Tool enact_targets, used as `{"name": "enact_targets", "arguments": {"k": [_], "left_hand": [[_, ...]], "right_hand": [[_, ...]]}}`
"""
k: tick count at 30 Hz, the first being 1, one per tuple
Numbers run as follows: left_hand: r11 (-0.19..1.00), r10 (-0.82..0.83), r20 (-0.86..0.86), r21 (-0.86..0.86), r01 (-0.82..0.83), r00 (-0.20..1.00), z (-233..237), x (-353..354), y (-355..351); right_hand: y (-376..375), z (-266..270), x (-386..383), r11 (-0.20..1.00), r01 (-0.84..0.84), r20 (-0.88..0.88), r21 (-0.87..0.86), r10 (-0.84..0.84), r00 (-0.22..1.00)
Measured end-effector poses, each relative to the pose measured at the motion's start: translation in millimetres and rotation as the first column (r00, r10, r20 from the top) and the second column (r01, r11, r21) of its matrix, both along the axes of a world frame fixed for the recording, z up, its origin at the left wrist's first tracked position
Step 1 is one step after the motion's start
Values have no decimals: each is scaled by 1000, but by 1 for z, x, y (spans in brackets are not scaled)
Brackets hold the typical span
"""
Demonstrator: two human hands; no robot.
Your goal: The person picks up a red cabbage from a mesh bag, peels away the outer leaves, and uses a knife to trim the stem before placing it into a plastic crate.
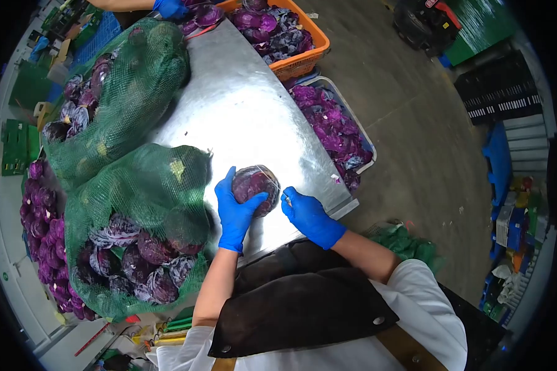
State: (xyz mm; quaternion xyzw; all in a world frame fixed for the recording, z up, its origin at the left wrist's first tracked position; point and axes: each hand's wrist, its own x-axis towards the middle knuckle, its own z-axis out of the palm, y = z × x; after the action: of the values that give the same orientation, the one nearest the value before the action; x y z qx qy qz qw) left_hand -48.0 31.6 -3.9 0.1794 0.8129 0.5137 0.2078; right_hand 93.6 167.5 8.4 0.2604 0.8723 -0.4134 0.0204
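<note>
My left hand (234, 213), in a blue glove, wraps its thumb and fingers around a purple cabbage (252, 180) over the metal table. Thin pale, shiny lines run across the cabbage's right side. Just right of it is my right hand (309, 217), also gloved in blue, its fingers pinched together close to the cabbage. A small pale bit shows at those fingertips, and I cannot tell what it is. To the left of my left hand, a green mesh sack (145, 179) lies open, with several purple cabbages (136, 263) inside.
Another green mesh sack (127, 93) of cabbages lies farther up the metal table (229, 80). An orange crate (319, 40) and a pale bin (368, 148) of purple leaves stand along its right edge. Another person's gloved hand (170, 8) is at the far end. Green netting (405, 241) lies on the floor.
</note>
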Motion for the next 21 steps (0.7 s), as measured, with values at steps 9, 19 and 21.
{"name": "enact_targets", "arguments": {"k": [9,19,21], "left_hand": [[999,21,30,-39,-20,999,5,-3,6],[969,10,247,239,-71,969,-2,-4,-5],[942,-37,364,325,-89,931,6,6,-6]], "right_hand": [[11,2,-25,993,-109,260,35,97,961],[29,-9,-37,987,-128,253,-101,150,956],[30,-18,-24,934,-6,35,-356,20,999]]}}
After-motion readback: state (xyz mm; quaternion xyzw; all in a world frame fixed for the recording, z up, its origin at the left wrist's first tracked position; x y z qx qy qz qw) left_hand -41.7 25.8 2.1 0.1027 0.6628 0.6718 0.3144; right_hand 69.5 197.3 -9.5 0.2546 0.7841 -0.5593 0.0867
